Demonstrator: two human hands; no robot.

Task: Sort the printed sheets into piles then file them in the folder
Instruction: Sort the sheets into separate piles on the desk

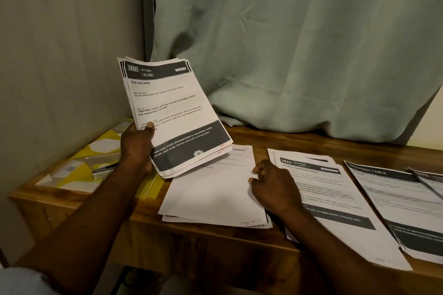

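Wooden worktop (287,142). Left grip (137,143) clasps a stack (172,108) aloft. Right grip (273,187), slack, touches a pile (215,194).

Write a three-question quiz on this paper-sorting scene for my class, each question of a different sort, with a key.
1. True or false: the left hand holds a stack of sheets above the wooden table.
2. Multiple choice: the top sheet of that stack is headed A) Kitchen, B) Dressing table, C) Garage.
3. Fill in: the right hand rests where the mostly white pile meets the neighbouring pile, numbered ____.

Key: 1 true; 2 A; 3 2652.
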